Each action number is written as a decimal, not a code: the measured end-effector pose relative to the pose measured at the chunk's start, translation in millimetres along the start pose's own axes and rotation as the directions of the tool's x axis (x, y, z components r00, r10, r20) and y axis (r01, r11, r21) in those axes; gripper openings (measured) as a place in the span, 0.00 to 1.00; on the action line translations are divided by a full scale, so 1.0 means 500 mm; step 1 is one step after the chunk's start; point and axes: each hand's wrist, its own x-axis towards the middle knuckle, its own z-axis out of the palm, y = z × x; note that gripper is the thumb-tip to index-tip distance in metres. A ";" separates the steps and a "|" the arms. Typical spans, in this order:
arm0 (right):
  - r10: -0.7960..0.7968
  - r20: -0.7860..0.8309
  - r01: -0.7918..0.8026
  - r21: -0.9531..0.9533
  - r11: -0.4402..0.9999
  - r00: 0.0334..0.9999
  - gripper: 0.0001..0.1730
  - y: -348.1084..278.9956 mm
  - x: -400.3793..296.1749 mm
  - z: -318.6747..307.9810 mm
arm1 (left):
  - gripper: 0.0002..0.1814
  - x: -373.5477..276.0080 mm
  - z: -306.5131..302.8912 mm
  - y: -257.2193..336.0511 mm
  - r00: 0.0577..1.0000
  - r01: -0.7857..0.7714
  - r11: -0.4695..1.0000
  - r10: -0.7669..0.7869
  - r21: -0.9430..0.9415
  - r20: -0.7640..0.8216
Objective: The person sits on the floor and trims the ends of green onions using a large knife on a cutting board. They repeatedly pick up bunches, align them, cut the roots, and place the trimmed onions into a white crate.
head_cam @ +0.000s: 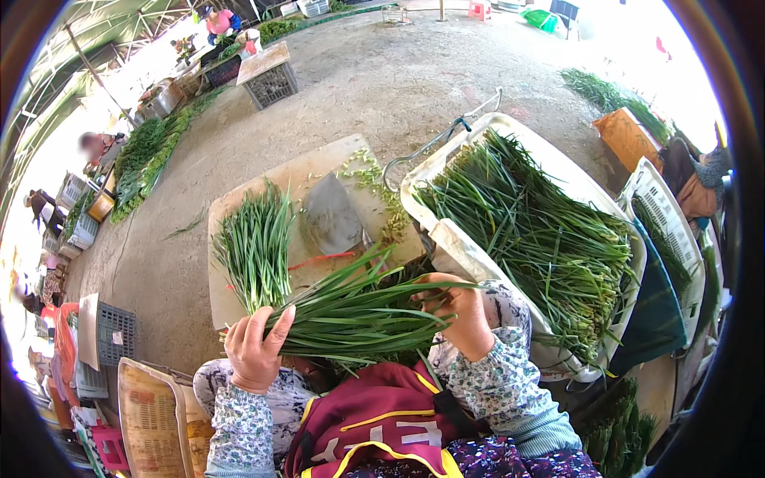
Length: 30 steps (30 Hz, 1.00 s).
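A loose bunch of garlic chives (358, 325) lies across my lap, its leaf tips pointing right. My left hand (257, 349) grips the bunch near its stem end. At the leafy end, my right hand (457, 313) has its fingers curled around some of the leaf tips. Just beyond, a pale cutting board (239, 194) carries a neat pile of chives (257, 242), a broad-bladed cleaver (331, 215) and a red tie strip (323, 260). Pale stem trimmings (391, 212) are scattered along the board's right side.
Close on my right stands a white plastic crate (418, 179) heaped with chives (532, 239), a bent metal hook (430, 146) at its corner. An empty-looking crate (152, 412) leans at lower left. A board-topped crate (269, 77) and seated people (221, 27) are farther off.
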 end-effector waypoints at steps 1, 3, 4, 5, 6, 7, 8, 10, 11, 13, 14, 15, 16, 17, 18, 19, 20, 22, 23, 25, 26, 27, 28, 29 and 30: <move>-0.186 0.051 0.190 -0.418 0.888 0.981 0.19 -0.002 -0.006 0.002 | 0.32 0.001 -0.007 -0.003 1.000 -0.010 1.000 0.010 0.015 0.012; -0.285 0.012 0.233 -0.607 0.760 0.958 0.16 -0.022 -0.008 0.015 | 0.33 0.003 -0.016 -0.007 1.000 -0.016 1.000 0.016 0.016 0.006; -0.278 -0.087 0.193 -0.529 0.827 0.957 0.13 -0.027 -0.010 0.024 | 0.33 0.004 -0.019 -0.010 1.000 -0.017 1.000 0.017 0.019 0.004; -0.280 -0.178 0.161 -0.491 0.856 0.944 0.09 -0.033 -0.006 0.030 | 0.34 0.004 -0.022 -0.013 1.000 -0.012 1.000 0.012 0.024 0.016; -0.307 -0.228 0.179 -0.451 0.875 0.924 0.08 -0.044 -0.007 0.031 | 0.34 0.004 -0.023 -0.015 1.000 -0.007 1.000 0.006 0.026 0.029; -0.331 -0.280 0.199 -0.411 0.890 0.901 0.08 -0.053 -0.009 0.030 | 0.34 0.003 -0.025 -0.018 0.999 -0.003 1.000 0.002 0.027 0.042; -0.354 -0.309 0.232 -0.368 0.900 0.883 0.08 -0.056 -0.011 0.029 | 0.32 0.004 -0.025 -0.023 0.999 -0.022 0.998 0.020 0.060 0.033; -0.379 -0.358 0.263 -0.333 0.906 0.853 0.08 -0.063 -0.011 0.030 | 0.30 0.002 -0.027 -0.032 0.999 -0.046 0.993 0.045 0.112 0.011; -0.395 -0.339 0.292 -0.317 0.902 0.854 0.08 -0.059 -0.011 0.030 | 0.30 -0.001 -0.032 -0.036 0.999 -0.050 0.990 0.050 0.129 0.002; -0.436 -0.307 0.353 -0.290 0.890 0.846 0.08 -0.053 -0.011 0.023 | 0.30 -0.002 -0.041 -0.039 0.999 -0.047 0.988 0.047 0.145 -0.002; -0.468 -0.309 0.396 -0.270 0.878 0.828 0.08 -0.054 -0.010 0.020 | 0.30 -0.005 -0.043 -0.042 0.999 -0.046 0.985 0.046 0.166 0.003; -0.488 -0.322 0.444 -0.203 0.873 0.812 0.07 -0.057 -0.007 0.020 | 0.29 -0.008 -0.048 -0.045 0.999 -0.047 0.983 0.046 0.175 0.009; -0.496 -0.337 0.474 -0.150 0.868 0.801 0.08 -0.060 -0.006 0.015 | 0.29 -0.010 -0.049 -0.048 0.999 -0.049 0.982 0.048 0.183 0.005; -0.503 -0.352 0.503 -0.097 0.859 0.790 0.08 -0.063 -0.006 0.006 | 0.29 -0.012 -0.048 -0.050 0.999 -0.050 0.980 0.050 0.191 0.001; -0.511 -0.348 0.527 -0.055 0.848 0.786 0.08 -0.062 -0.005 -0.003 | 0.29 -0.014 -0.049 -0.054 0.999 -0.051 0.979 0.052 0.197 -0.001; -0.525 -0.347 0.538 -0.065 0.840 0.777 0.08 -0.062 -0.006 -0.006 | 0.29 -0.016 -0.049 -0.057 0.999 -0.052 0.978 0.054 0.204 -0.003; -0.533 -0.342 0.536 -0.094 0.839 0.774 0.08 -0.064 -0.008 -0.002 | 0.29 -0.017 -0.048 -0.059 0.998 -0.052 0.976 0.055 0.210 -0.005; -0.526 -0.326 0.515 -0.128 0.848 0.785 0.08 -0.061 -0.008 0.006 | 0.29 -0.018 -0.044 -0.061 0.999 0.025 0.993 -0.021 0.118 -0.029; -0.514 -0.318 0.496 -0.141 0.857 0.797 0.08 -0.058 -0.010 0.003 | 0.29 -0.017 -0.038 -0.061 0.997 0.064 0.995 -0.061 0.071 -0.039; -0.483 -0.295 0.454 -0.165 0.876 0.825 0.07 -0.057 -0.009 0.006 | 0.29 -0.005 -0.029 -0.060 0.951 0.282 0.938 -0.301 -0.203 -0.069; -0.463 -0.282 0.427 -0.182 0.886 0.841 0.07 -0.056 -0.010 0.005 | 0.24 -0.018 -0.011 -0.074 0.868 0.457 0.803 -0.496 -0.384 -0.004; -0.442 -0.269 0.400 -0.197 0.895 0.856 0.07 -0.053 -0.010 0.005 | 0.18 -0.022 -0.001 -0.086 0.752 0.591 0.604 -0.653 -0.535 0.094; -0.430 -0.275 0.380 -0.216 0.899 0.860 0.07 -0.052 -0.012 0.011 | 0.11 -0.020 -0.004 -0.101 0.577 0.694 0.230 -0.744 -0.682 0.336; -0.421 -0.257 0.364 -0.240 0.900 0.870 0.07 -0.050 -0.014 0.011 | 0.10 0.010 -0.013 -0.097 0.492 0.632 0.007 -0.777 -0.775 0.394; -0.397 -0.255 0.327 -0.275 0.904 0.882 0.07 -0.048 -0.017 0.014 | 0.10 0.012 -0.010 -0.116 0.426 0.584 -0.115 -0.799 -0.803 0.424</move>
